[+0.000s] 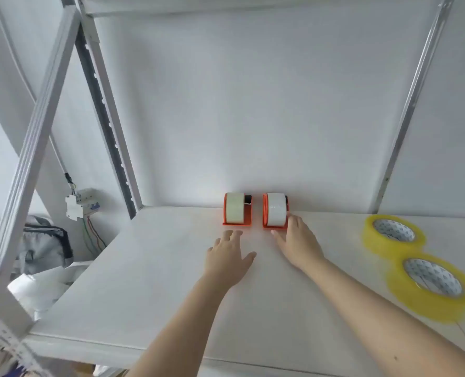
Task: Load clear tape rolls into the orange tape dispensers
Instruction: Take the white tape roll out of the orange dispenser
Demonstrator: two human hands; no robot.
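Observation:
Two orange tape dispensers stand side by side at the back of the white shelf. The left dispenser (237, 210) and the right dispenser (276, 212) each hold a whitish tape roll. My left hand (230, 258) lies flat on the shelf just in front of the left dispenser, fingers spread, holding nothing. My right hand (298, 243) reaches to the right dispenser, fingertips touching its right front corner, with nothing gripped. Two yellowish clear tape rolls lie flat at the right: a far roll (375, 242) and a near roll (443, 306).
The white shelf board (144, 281) has metal rack uprights at the back left (111, 131) and back right (408, 118). A breaker box with wires (81, 204) hangs left of the rack. A grey bag (35, 246) and white sheets lie below left.

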